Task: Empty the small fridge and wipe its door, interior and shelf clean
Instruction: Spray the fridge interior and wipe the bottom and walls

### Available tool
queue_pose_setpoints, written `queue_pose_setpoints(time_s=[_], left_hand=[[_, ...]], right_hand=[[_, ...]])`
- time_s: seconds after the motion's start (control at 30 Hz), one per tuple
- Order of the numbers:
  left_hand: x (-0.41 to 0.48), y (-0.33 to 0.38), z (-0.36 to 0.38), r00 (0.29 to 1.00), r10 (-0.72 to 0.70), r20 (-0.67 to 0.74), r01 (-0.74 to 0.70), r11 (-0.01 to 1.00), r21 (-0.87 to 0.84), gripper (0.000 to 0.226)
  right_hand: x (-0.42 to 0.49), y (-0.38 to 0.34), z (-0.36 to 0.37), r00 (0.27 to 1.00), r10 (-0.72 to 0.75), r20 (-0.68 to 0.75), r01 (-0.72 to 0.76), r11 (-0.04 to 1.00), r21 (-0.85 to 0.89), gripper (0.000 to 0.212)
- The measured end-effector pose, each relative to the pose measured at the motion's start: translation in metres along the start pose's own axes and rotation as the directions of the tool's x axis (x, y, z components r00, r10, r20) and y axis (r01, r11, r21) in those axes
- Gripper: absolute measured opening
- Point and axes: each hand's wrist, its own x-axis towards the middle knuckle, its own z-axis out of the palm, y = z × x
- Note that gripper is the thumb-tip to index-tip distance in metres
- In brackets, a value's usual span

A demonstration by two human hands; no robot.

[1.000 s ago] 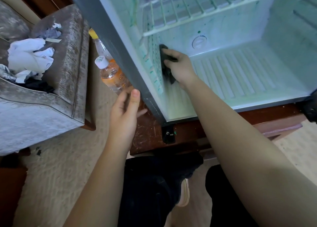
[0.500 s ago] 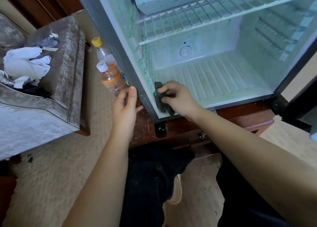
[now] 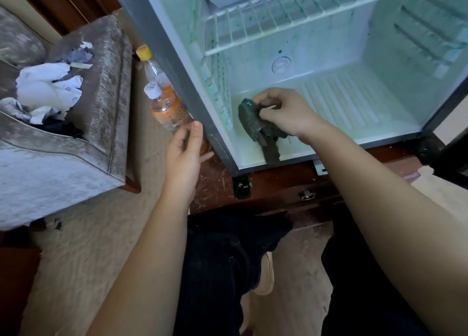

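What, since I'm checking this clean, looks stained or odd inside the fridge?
Green smears streak the left inner wall and speckle the back wall and wire shelf, all of which are otherwise pale white. The dark cloth gripped by the right hand carries green marks too.

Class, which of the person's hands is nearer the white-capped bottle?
Left. The left hand lies just beside the white-capped bottle; the right hand grips a cloth inside the fridge.
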Motion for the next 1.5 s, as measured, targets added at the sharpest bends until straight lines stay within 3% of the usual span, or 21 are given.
queue_pose_setpoints(time_s=[0.13, 0.23, 0.37, 0.43, 0.57, 0.7, 0.8, 0.83, 0.9, 0.97, 1.0, 1.07, 1.13, 1.17, 1.27, 1.33, 1.4, 1.5], left_hand=[[0.002, -0.003, -0.008, 0.999, -0.029, 0.026, 0.027, 0.999, 0.046, 0.019], [0.001, -0.002, -0.008, 0.998, -0.05, 0.043, 0.048, 0.998, 0.043, 0.016], [-0.002, -0.001, -0.006, 0.997, -0.069, 0.035, 0.068, 0.997, 0.025, 0.016], [-0.003, 0.0, -0.005, 0.996, -0.078, 0.035, 0.078, 0.997, 0.02, 0.017], [-0.005, 0.001, -0.004, 0.997, -0.074, 0.037, 0.074, 0.997, 0.015, 0.013], [-0.005, 0.001, -0.004, 0.996, -0.073, 0.043, 0.072, 0.997, 0.016, 0.011], [-0.003, 0.0, -0.005, 0.997, -0.072, 0.04, 0.071, 0.997, 0.019, 0.013], [-0.002, -0.001, -0.005, 0.997, -0.072, 0.039, 0.071, 0.997, 0.019, 0.014], [-0.001, -0.001, -0.005, 0.997, -0.074, 0.037, 0.074, 0.997, 0.018, 0.014], [0.0, -0.002, -0.004, 0.996, -0.082, 0.034, 0.081, 0.997, 0.018, 0.013], [0.0, -0.002, -0.004, 0.996, -0.085, 0.034, 0.084, 0.996, 0.02, 0.013], [0.0, -0.002, -0.005, 0.996, -0.082, 0.035, 0.081, 0.996, 0.022, 0.014], [-0.001, -0.001, -0.005, 0.996, -0.08, 0.036, 0.079, 0.997, 0.023, 0.013], [-0.001, 0.0, -0.005, 0.996, -0.08, 0.036, 0.079, 0.997, 0.025, 0.013], [-0.001, 0.0, -0.005, 0.996, -0.087, 0.034, 0.086, 0.996, 0.032, 0.017], [0.0, -0.001, -0.005, 0.996, -0.089, 0.032, 0.087, 0.995, 0.038, 0.019], [0.0, -0.003, -0.006, 0.996, -0.086, 0.03, 0.085, 0.995, 0.045, 0.023], [0.0, -0.003, -0.006, 0.996, -0.083, 0.021, 0.082, 0.995, 0.058, 0.024]], right_hand=[[-0.007, -0.001, 0.003, 0.994, 0.04, 0.101, -0.036, 0.999, -0.04, 0.025], [-0.015, 0.013, -0.002, 0.999, 0.012, 0.05, -0.003, 0.985, -0.172, 0.018], [-0.02, 0.031, -0.008, 1.0, 0.021, -0.001, -0.019, 0.914, -0.405, 0.029], [-0.021, 0.031, -0.01, 0.997, -0.049, -0.052, 0.019, 0.882, -0.47, 0.024], [-0.024, 0.011, -0.028, 0.965, -0.187, -0.186, 0.035, 0.79, -0.612, 0.022], [-0.023, -0.004, -0.058, 0.944, -0.181, -0.275, -0.136, 0.547, -0.826, 0.026], [-0.021, 0.001, -0.058, 0.896, -0.194, -0.4, -0.273, 0.469, -0.84, 0.029], [-0.023, 0.004, -0.051, 0.902, -0.199, -0.384, -0.256, 0.47, -0.845, 0.029], [-0.025, 0.011, -0.03, 0.966, -0.15, -0.209, -0.108, 0.501, -0.859, 0.027], [-0.03, 0.019, -0.015, 0.998, -0.066, -0.009, 0.031, 0.58, -0.814, 0.023], [-0.032, 0.021, -0.013, 0.997, -0.076, 0.016, 0.061, 0.642, -0.764, 0.02], [-0.033, 0.02, -0.018, 0.98, -0.171, -0.099, 0.068, 0.76, -0.647, 0.02], [-0.03, 0.021, -0.031, 0.942, -0.249, -0.224, 0.047, 0.762, -0.646, 0.031], [-0.027, 0.023, -0.038, 0.946, -0.238, -0.22, 0.027, 0.734, -0.679, 0.04], [-0.02, 0.03, -0.047, 1.0, 0.004, 0.011, 0.005, 0.725, -0.689, 0.067], [-0.016, 0.034, -0.047, 0.987, 0.122, 0.105, -0.022, 0.751, -0.66, 0.07], [-0.011, 0.032, -0.047, 0.993, 0.113, 0.019, -0.077, 0.781, -0.62, 0.064], [0.002, 0.021, -0.04, 0.954, 0.013, -0.3, -0.204, 0.762, -0.615, 0.045]])
